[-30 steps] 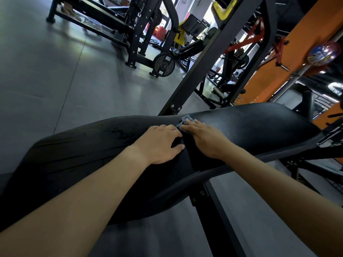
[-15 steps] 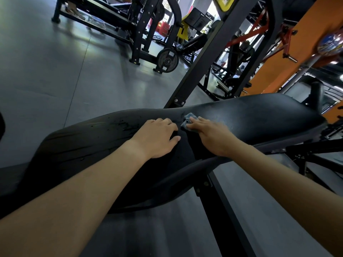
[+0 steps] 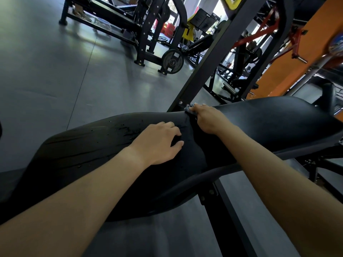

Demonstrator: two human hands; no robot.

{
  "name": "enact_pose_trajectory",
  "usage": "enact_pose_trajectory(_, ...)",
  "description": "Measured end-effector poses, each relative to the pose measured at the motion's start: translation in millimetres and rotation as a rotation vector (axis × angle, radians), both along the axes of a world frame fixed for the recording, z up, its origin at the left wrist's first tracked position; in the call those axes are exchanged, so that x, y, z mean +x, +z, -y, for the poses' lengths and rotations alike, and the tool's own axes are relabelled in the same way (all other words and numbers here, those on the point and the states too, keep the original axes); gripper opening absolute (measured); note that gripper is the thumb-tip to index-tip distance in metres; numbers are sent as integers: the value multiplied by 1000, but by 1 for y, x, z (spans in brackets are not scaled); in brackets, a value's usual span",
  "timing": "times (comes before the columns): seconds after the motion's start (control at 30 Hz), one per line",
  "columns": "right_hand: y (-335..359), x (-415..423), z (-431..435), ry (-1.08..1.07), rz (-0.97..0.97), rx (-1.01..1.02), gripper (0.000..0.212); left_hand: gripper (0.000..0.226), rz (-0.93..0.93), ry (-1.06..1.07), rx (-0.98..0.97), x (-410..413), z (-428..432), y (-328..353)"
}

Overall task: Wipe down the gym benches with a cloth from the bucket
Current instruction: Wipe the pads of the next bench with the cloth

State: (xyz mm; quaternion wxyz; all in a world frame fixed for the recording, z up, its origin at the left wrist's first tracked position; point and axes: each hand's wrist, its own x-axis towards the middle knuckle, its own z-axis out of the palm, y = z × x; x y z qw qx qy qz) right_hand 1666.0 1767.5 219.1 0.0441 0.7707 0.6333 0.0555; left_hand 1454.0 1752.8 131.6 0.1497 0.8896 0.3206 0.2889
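A black padded gym bench (image 3: 278,123) stretches across the view, with wet streaks on its left pad. My right hand (image 3: 209,119) presses a small grey-blue cloth (image 3: 189,110) against the far edge of the bench, at the gap between the two pads. Only a corner of the cloth shows beyond my fingers. My left hand (image 3: 159,143) rests on the left pad just beside the gap, fingers slightly bent, holding nothing. The bucket is not in view.
A black steel upright (image 3: 209,62) rises just behind the bench at the cloth. Racks with a weight plate (image 3: 172,61) stand farther back on the grey floor (image 3: 55,71). An orange wall (image 3: 306,52) and a barbell are at the right.
My right hand has slid the cloth away from me along the gap to the bench's far edge. My left hand has stayed on the left pad.
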Motion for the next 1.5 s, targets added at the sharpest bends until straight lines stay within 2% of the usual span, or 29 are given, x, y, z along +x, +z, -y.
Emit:
enact_pose_trajectory(0.07, -1, -2, -4, 17, 7, -1, 43, 46, -10, -11, -3, -2, 0, 0)
enact_pose_trajectory(0.23, -12, -17, 29, 182, 16, -53, 59, 48, -32, -23, -1, -3, -2, 0)
enact_pose_trajectory(0.37, -23, -12, 58, 234, -26, -76, 60, 49, -41, -26, 5, -3, -2, 0)
enact_pose_trajectory(0.63, -12, 5, 19, 90, 11, -4, 55, 54, -108, -74, -7, -12, -1, -4)
enact_pose_trajectory(0.93, -21, -31, 99, 200, -19, -12, 57, 55, -93, -72, -12, -15, 16, -11)
enact_pose_trajectory(1.13, -18, -26, 84, 48, 17, 69, 60, 68, -174, -107, 39, -39, 52, -9)
enact_pose_trajectory(1.27, -35, -50, 108, 78, 13, 79, 60, 77, -239, -122, 116, -56, 77, -7)
enact_pose_trajectory(1.5, -51, -87, 196, 252, -20, 43, 63, 60, -317, -138, 169, -78, 99, -10)
